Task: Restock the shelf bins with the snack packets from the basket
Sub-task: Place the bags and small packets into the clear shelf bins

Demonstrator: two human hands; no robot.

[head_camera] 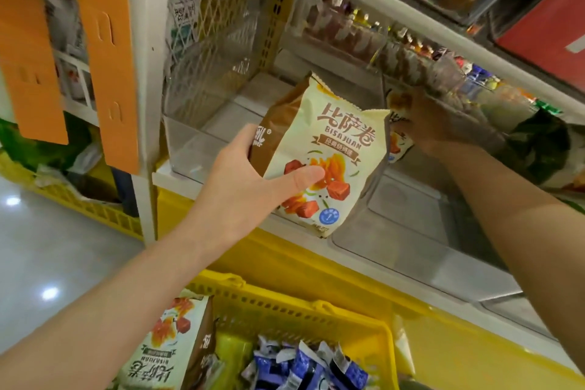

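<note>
Snack packet [329, 152], cream w/ brown side, is gripped in L hand [250, 180], thumb across its front, upright in front of clear shelf bin [196, 142]. R hand [437, 123] holds 2nd packet [399, 139] further in, partly hidden. Yellow basket [285, 304] below has more.

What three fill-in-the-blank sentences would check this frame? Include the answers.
The left hand grips a snack packet printed ____ in Latin letters.
The right hand holds a second packet at the shelf; the basket below is ____.
Small wrappers in the basket are white and ____.
Missing words: BISAJUAN; yellow; blue
</note>
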